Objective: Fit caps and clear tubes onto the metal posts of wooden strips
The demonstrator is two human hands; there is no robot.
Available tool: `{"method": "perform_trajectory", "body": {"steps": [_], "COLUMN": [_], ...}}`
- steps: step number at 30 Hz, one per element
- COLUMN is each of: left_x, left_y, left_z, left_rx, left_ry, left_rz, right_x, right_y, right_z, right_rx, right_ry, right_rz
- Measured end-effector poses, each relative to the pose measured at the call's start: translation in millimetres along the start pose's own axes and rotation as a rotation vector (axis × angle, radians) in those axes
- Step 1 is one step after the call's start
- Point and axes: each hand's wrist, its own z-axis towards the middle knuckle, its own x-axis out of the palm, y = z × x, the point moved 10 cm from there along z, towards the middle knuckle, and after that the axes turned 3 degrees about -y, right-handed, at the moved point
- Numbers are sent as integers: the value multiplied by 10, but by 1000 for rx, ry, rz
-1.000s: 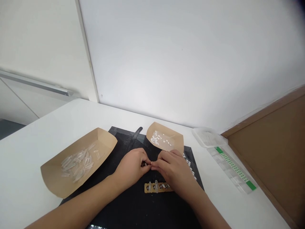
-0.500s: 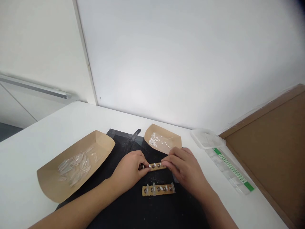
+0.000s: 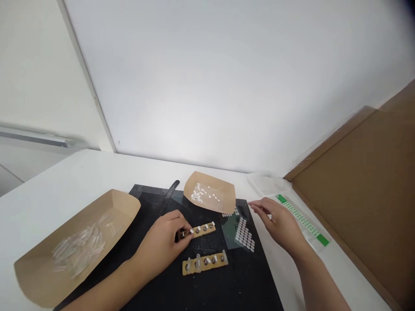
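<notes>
My left hand (image 3: 165, 242) pinches the left end of the upper tan strip (image 3: 209, 229), which carries a row of dark round pieces and small white pieces. Below it on the black mat (image 3: 201, 293) lies a second tan strip (image 3: 210, 261), with dark round pieces, white pieces and clear tubes across it. My right hand (image 3: 279, 218) hovers by the mat's right edge, thumb and index finger close together; anything between them is too small to make out. Near it are rows of white oval stickers (image 3: 244, 235) on a clear sheet.
At left stands a large brown paper tray (image 3: 123, 207) with clear tubes. A smaller paper tray (image 3: 227, 190) behind the strips holds white bits. A black tool (image 3: 170, 192), a clear box (image 3: 269, 183), a green-marked pack (image 3: 304, 220) and cardboard (image 3: 356, 190) lie around.
The view has shifted right. My right hand has left the upper strip and moved right, uncovering the strip's right end and the white stickers. My left hand stays at the strip's left end.
</notes>
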Motion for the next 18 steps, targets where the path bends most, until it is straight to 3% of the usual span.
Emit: {"method": "perform_trajectory", "body": {"steps": [10, 18], "left_x": [11, 29], "left_y": [-11, -7], "left_z": [-4, -13], "left_rx": [16, 15], "left_ry": [0, 20], "left_rz": [20, 41], "right_x": [222, 303], "right_y": [-53, 97], "right_z": [-29, -45], "right_rx": [-21, -47], "right_ry": [191, 187], "right_rz": [75, 98]}}
